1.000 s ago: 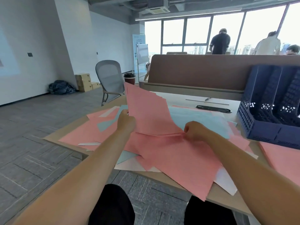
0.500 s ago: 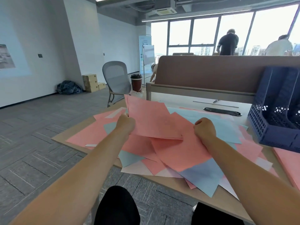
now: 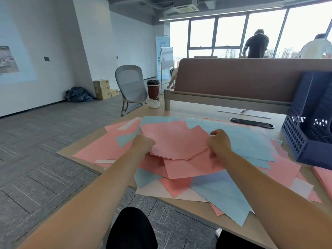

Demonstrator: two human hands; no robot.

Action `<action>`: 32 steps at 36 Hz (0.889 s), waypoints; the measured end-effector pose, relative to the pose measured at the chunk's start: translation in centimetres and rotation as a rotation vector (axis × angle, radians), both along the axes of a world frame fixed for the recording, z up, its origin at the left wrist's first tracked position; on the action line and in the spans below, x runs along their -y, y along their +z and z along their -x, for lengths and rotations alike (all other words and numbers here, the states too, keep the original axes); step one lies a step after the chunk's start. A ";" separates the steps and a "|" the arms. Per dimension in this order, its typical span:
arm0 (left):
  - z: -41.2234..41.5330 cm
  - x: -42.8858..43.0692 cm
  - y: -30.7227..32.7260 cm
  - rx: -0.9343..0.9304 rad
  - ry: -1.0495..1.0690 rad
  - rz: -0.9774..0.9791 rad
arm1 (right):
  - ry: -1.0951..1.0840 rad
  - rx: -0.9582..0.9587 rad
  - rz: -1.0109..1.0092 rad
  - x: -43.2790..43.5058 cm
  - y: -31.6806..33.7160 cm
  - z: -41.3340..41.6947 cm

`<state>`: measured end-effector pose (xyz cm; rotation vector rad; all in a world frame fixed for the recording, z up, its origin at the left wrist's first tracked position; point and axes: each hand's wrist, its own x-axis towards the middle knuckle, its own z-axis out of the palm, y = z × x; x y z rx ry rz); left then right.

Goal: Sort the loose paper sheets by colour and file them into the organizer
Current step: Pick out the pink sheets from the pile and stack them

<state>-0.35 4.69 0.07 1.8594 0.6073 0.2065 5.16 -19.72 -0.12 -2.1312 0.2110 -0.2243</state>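
left hand (image 3: 143, 143) and right hand (image 3: 220, 142): fingers curled, pinching opposite edges of thin stack of pink paper sheets (image 3: 176, 141), centre, above mixed pink-and-pale-blue loose sheets (image 3: 224, 187). Tap edges square, then carry flat to dark blue lattice plastic organizer (image 3: 305, 133), far right

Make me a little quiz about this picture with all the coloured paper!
1. True or false: the left hand and the right hand both hold the pink stack.
2. Where is the blue organizer? A) on the right side of the table B) on the grey chair C) on the floor
3. Fill in: loose pink, white and ____ sheets lie under the stack.
Key: 1 true; 2 A; 3 blue.
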 end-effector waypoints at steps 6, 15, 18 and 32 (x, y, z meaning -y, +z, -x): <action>-0.5 0.5 0.0 -0.045 -0.006 -0.162 | 0.146 -0.053 0.105 -1.6 0.6 -0.9; -4.0 -2.2 -3.7 0.054 -0.071 0.021 | 0.230 -0.097 0.138 -3.0 0.2 -1.3; -2.8 -2.4 -2.9 0.126 -0.081 0.143 | 0.208 -0.090 0.093 -2.6 0.4 -1.3; 3.6 -2.8 2.0 0.079 -0.110 0.211 | 0.284 -0.186 -0.208 -2.8 1.8 -0.2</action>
